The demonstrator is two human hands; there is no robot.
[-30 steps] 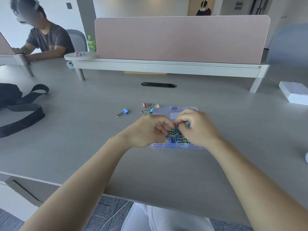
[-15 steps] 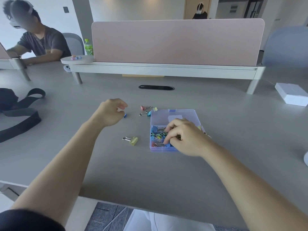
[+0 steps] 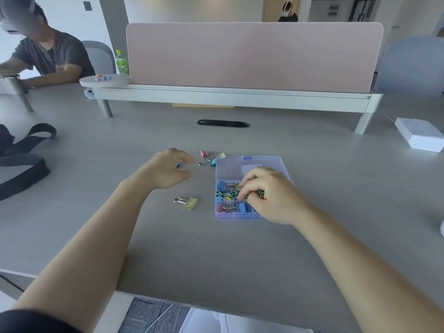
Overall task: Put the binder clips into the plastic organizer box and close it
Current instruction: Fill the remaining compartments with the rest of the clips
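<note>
At the middle of the grey surface (image 3: 216, 255), the plastic organizer box (image 3: 236, 216) is found open, its clear lid (image 3: 240, 168) laid flat on the far side. Loading is judged well along but not finished. A good many binder clips (image 3: 227, 197), mostly blue, teal and yellow, are already packed in the left compartments. The right part of the box is hidden under the right hand (image 3: 274, 198). That hand is lowered into the box, its grip drawn together on what appears to be a dark green clip (image 3: 261, 193) among the stored ones; whether it is being seated or tidied cannot be told. Five clips are counted outside the box. A yellow clip (image 3: 191, 203) lies alone to the left of the box, on the near side. A pink clip (image 3: 204, 153), a teal clip (image 3: 212, 162) and a small pale clip (image 3: 222, 155) are bunched just beside the lid's far left corner. A blue clip (image 3: 178, 165) is seen at the left hand (image 3: 168, 171), which is held low over the surface, left of that bunch. Thumb and forefinger are parted at the tips, and whether the grip is closed on the blue clip cannot be told, most of it being hidden by the fingers. Left to do, by this reckoning: five loose clips to be gathered in, both hands to be cleared, the lid to be swung over and latched. The visible compartments look crowded, so some pressing down may be needed before the lid will shut.
</note>
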